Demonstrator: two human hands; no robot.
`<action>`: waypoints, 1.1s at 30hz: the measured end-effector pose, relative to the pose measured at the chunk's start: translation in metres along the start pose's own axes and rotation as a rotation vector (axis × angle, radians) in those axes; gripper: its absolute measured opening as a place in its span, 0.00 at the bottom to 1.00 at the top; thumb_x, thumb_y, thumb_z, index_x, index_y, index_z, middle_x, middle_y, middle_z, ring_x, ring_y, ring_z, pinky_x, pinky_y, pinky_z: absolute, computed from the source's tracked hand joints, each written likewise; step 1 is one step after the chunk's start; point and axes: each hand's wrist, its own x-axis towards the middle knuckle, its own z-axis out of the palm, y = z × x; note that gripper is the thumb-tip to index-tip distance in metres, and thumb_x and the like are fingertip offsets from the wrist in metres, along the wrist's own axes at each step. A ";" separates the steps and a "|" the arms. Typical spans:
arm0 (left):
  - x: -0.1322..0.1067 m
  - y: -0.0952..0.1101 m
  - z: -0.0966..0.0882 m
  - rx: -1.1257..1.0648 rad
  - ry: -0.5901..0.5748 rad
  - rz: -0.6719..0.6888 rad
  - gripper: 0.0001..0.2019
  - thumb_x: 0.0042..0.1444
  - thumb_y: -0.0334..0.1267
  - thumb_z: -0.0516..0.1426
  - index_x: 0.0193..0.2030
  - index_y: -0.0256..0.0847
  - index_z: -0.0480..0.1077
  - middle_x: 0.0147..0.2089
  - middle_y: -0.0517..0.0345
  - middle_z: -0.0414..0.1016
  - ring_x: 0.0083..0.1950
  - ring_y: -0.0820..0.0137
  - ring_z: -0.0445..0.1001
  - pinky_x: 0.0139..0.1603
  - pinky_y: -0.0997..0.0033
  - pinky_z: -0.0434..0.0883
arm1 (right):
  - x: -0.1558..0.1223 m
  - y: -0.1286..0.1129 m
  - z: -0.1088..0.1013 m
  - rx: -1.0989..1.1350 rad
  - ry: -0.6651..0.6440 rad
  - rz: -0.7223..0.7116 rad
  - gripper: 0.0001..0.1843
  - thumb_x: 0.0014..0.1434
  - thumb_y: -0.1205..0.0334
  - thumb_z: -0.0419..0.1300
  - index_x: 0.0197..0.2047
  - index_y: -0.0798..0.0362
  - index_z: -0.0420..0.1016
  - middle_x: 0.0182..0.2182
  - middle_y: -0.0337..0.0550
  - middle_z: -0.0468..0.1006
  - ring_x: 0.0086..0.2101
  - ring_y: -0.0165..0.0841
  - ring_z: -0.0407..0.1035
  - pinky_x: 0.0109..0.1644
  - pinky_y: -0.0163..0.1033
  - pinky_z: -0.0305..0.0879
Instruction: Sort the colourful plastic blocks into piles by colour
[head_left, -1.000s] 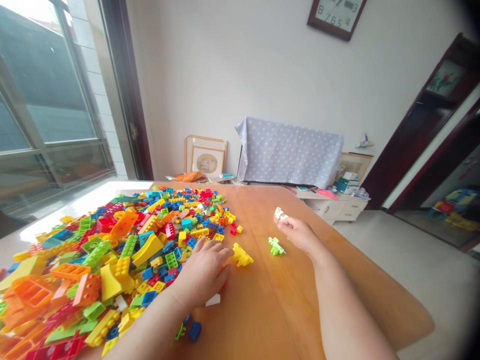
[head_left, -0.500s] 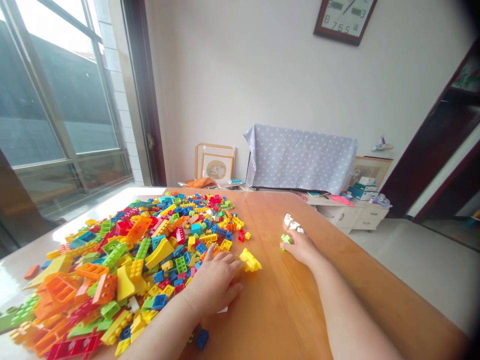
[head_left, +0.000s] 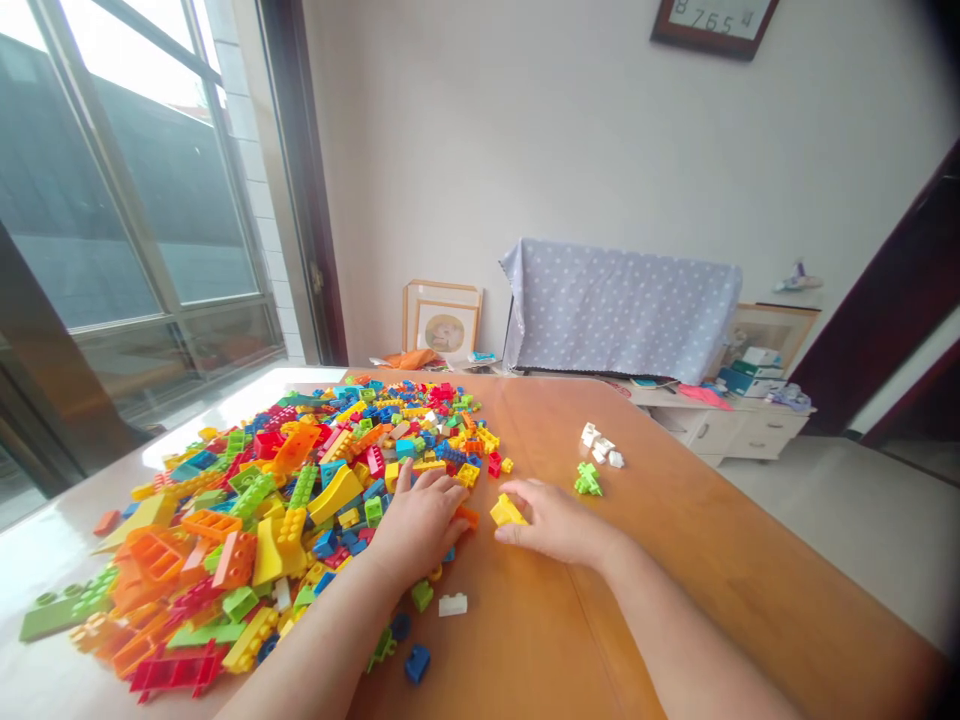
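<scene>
A big heap of coloured building bricks (head_left: 285, 500) covers the left half of the wooden table (head_left: 675, 560). My left hand (head_left: 420, 525) lies palm down on the heap's right edge, fingers spread over bricks. My right hand (head_left: 551, 520) rests just right of it, its fingers closed on a yellow brick (head_left: 507, 511) on the table. Farther right lie a small green piece (head_left: 587, 481) and a few white pieces (head_left: 600, 445), apart from both hands.
A white brick (head_left: 452, 604) and blue bricks (head_left: 417, 662) lie loose near my left forearm. Behind the table stand a cloth-covered unit (head_left: 622, 305), framed pictures (head_left: 442, 325) and a low white cabinet (head_left: 720, 425). A window (head_left: 112, 200) is at left.
My right hand has left the white and green pieces on the table and moved left to the yellow brick. My left hand stays on the heap's edge. The camera has shifted.
</scene>
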 end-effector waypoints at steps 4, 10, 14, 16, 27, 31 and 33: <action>0.001 -0.006 -0.006 0.049 0.006 -0.015 0.09 0.64 0.40 0.55 0.45 0.51 0.76 0.50 0.55 0.80 0.63 0.55 0.68 0.74 0.38 0.38 | 0.003 0.000 0.004 -0.108 0.038 0.025 0.24 0.55 0.54 0.65 0.55 0.44 0.76 0.45 0.42 0.81 0.41 0.39 0.74 0.44 0.39 0.65; 0.000 -0.008 -0.005 0.035 -0.001 0.006 0.08 0.63 0.38 0.53 0.42 0.48 0.75 0.48 0.54 0.79 0.63 0.55 0.68 0.72 0.37 0.44 | 0.017 0.023 0.008 -0.072 0.204 0.122 0.25 0.58 0.53 0.62 0.58 0.46 0.73 0.48 0.45 0.81 0.46 0.42 0.74 0.47 0.40 0.66; -0.001 -0.006 -0.003 0.013 0.004 0.012 0.07 0.63 0.43 0.55 0.37 0.46 0.73 0.46 0.53 0.78 0.63 0.54 0.67 0.72 0.39 0.45 | 0.029 0.040 0.018 0.014 0.344 0.181 0.25 0.59 0.50 0.61 0.58 0.47 0.72 0.49 0.46 0.80 0.47 0.42 0.74 0.49 0.42 0.67; -0.001 -0.006 -0.003 0.006 0.009 0.012 0.10 0.63 0.47 0.56 0.36 0.45 0.71 0.45 0.53 0.78 0.63 0.53 0.67 0.72 0.38 0.46 | 0.036 0.046 0.022 0.061 0.395 0.237 0.25 0.59 0.47 0.60 0.57 0.48 0.71 0.46 0.46 0.81 0.44 0.41 0.75 0.47 0.42 0.68; 0.001 -0.010 0.001 -0.008 0.017 -0.005 0.11 0.63 0.49 0.56 0.34 0.45 0.70 0.44 0.55 0.77 0.61 0.53 0.68 0.72 0.38 0.47 | 0.112 0.064 -0.005 -0.157 0.458 0.498 0.21 0.61 0.43 0.58 0.46 0.51 0.73 0.40 0.48 0.81 0.38 0.41 0.75 0.35 0.38 0.61; -0.001 -0.012 0.000 0.005 0.009 -0.017 0.09 0.62 0.46 0.57 0.35 0.45 0.70 0.45 0.54 0.77 0.63 0.54 0.67 0.73 0.39 0.43 | 0.135 0.071 -0.006 -0.204 0.481 0.520 0.20 0.63 0.47 0.58 0.49 0.55 0.73 0.43 0.55 0.81 0.42 0.44 0.76 0.38 0.39 0.62; -0.001 -0.012 -0.001 0.009 -0.002 -0.024 0.08 0.62 0.44 0.57 0.35 0.45 0.71 0.47 0.54 0.77 0.63 0.54 0.67 0.73 0.39 0.43 | 0.141 0.076 -0.004 -0.197 0.483 0.509 0.19 0.63 0.50 0.59 0.51 0.55 0.73 0.45 0.56 0.81 0.44 0.44 0.76 0.41 0.39 0.64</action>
